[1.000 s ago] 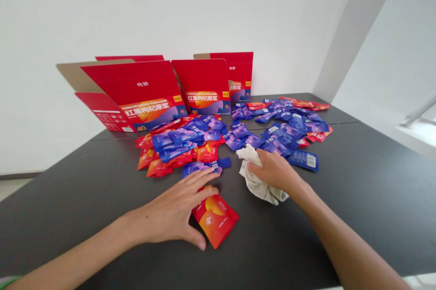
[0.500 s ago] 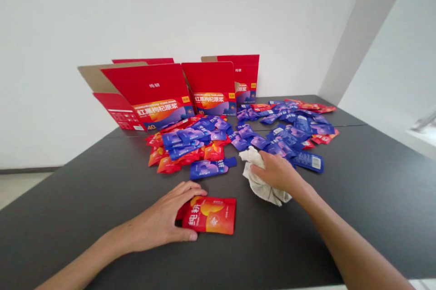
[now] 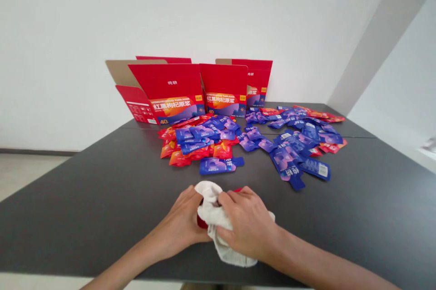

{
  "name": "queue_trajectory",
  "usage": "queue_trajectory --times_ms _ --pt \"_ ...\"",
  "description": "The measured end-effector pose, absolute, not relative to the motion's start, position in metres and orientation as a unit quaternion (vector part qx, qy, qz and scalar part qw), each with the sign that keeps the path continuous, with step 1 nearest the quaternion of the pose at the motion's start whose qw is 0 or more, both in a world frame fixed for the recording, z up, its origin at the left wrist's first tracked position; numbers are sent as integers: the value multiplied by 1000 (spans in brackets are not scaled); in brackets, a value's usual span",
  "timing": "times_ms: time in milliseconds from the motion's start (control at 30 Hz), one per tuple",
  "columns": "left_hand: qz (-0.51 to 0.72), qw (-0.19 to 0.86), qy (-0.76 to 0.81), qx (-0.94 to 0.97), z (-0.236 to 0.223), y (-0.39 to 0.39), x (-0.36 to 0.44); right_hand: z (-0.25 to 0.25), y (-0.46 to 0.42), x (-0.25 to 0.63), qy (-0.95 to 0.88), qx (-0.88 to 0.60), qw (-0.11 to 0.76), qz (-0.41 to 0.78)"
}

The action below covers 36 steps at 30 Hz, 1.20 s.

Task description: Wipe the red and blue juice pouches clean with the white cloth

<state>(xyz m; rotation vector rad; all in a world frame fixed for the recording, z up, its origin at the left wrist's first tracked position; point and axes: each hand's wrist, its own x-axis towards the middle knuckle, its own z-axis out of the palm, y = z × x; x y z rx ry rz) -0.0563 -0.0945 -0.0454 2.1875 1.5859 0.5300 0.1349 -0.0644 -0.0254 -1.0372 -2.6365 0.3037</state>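
Note:
Near the front edge of the table, my left hand (image 3: 182,222) is closed around the left end of a red pouch (image 3: 201,222), which is mostly hidden. My right hand (image 3: 250,224) bunches a white cloth (image 3: 218,217) and presses it over the pouch, close against my left fingers. Only small red patches of the pouch show beside and above the cloth. Just beyond both hands lies a single blue pouch (image 3: 217,165) with its spout to the right.
A heap of red and blue pouches (image 3: 200,138) lies ahead. More blue and red pouches (image 3: 296,138) spread to the right, one blue pouch (image 3: 288,165) nearer. Open red cartons (image 3: 173,95) stand behind on the dark table (image 3: 85,203), before a white wall (image 3: 218,13).
My right hand has brought the cloth leftward and nearer, away from the blue pouches and onto the red pouch. My left hand still holds the pouch. The view has shifted slightly left.

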Motion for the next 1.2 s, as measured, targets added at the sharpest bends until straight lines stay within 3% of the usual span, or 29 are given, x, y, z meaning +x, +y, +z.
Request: queue_trajectory --times_ms 200,400,567,733,900,1200 --pt "164 191 599 760 -42 -90 -53 -23 -47 145 -851 -519 84 15" --pt "165 202 549 794 -36 -87 -51 -26 -57 130 -925 -359 115 57" --pt "159 202 591 765 -35 -88 -50 -26 -52 136 -878 -465 108 42" --pt "165 182 593 767 -43 -90 -54 -23 -53 136 -922 -365 106 71" --pt "130 142 651 734 -44 -101 -70 -21 -54 136 -908 -399 103 71" --pt "184 213 606 744 -43 -111 -68 -22 -47 142 -878 -464 101 56"
